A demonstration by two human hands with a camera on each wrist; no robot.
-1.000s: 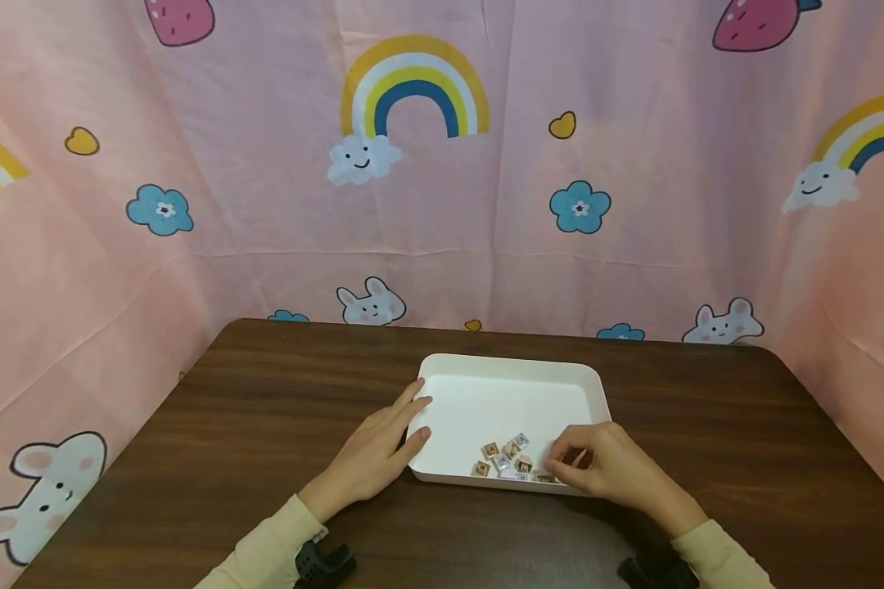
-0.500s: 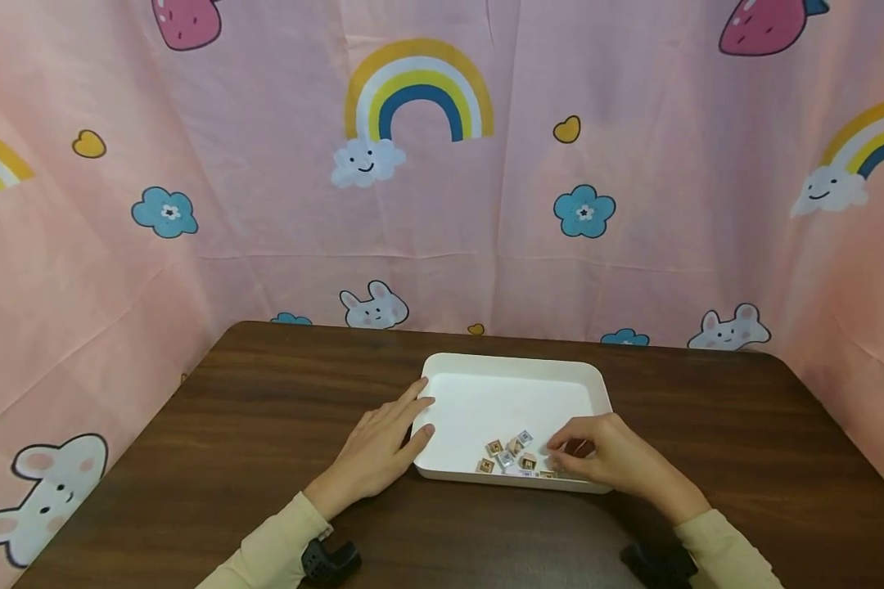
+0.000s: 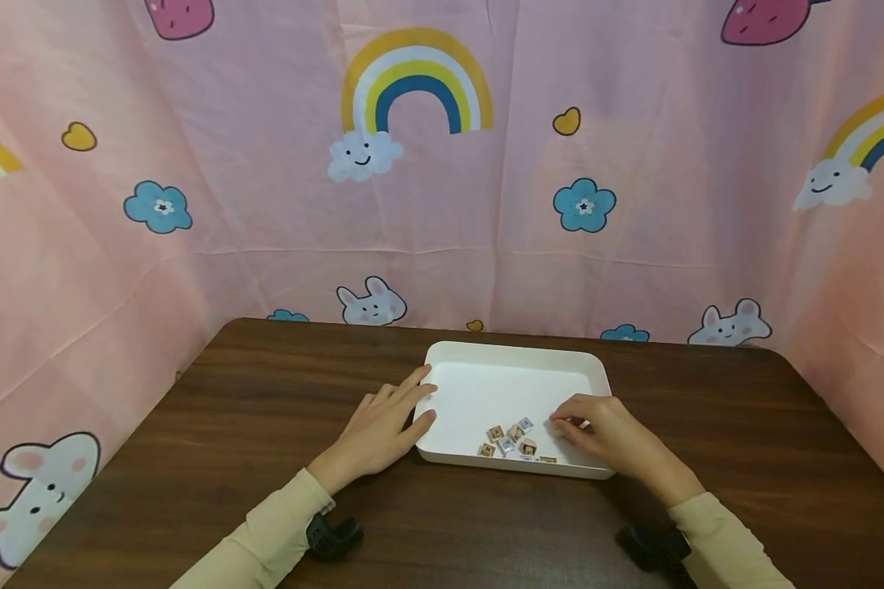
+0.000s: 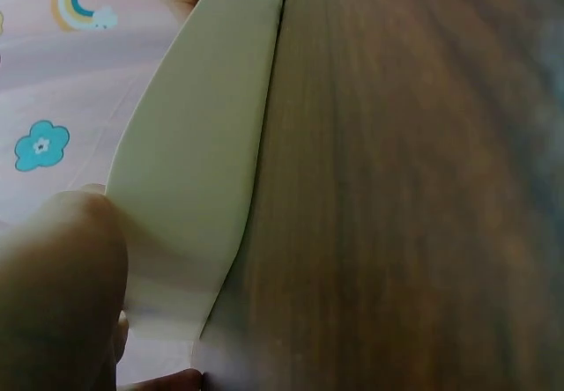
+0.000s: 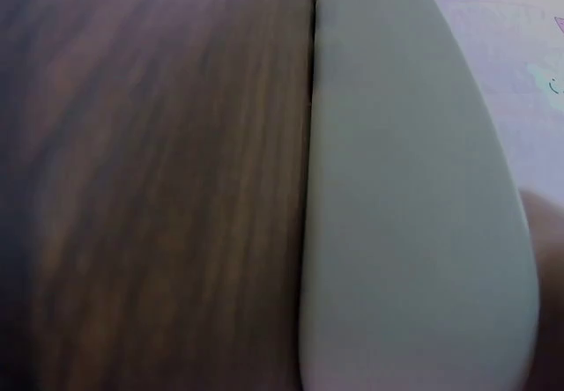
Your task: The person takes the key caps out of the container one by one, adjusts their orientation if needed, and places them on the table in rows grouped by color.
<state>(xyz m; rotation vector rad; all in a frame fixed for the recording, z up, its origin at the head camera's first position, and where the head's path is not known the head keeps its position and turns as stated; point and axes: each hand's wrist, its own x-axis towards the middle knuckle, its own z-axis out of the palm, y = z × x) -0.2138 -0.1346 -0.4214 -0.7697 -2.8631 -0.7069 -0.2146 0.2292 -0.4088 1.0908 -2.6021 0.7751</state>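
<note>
In the head view a white rectangular tray [image 3: 501,353] lies on the table. Several small letter cubes [image 3: 528,447], some tan and some silvery, are gathered near its front wall. My left hand [image 3: 376,429] rests at the tray's left rim, fingers spread and fairly straight. Over the tray's right part, my right hand [image 3: 607,429] has thumb and forefinger pinched together. A small pale cube appears between those fingertips, mostly hidden by them. The tray's outer wall [image 4: 189,144] fills much of the left wrist view, with a finger of the left hand beside it.
The dark wooden table [image 3: 265,409] extends around the tray on all sides. Behind it hangs a pink curtain [image 3: 265,164] printed with rainbows, flowers and rabbits. Black wrist devices [image 3: 333,537] sit below both cuffs.
My right hand has drawn slightly back from the front wall, farther into the tray, fingertips still together. The left hand stays at the rim. The head view has shifted a little.
</note>
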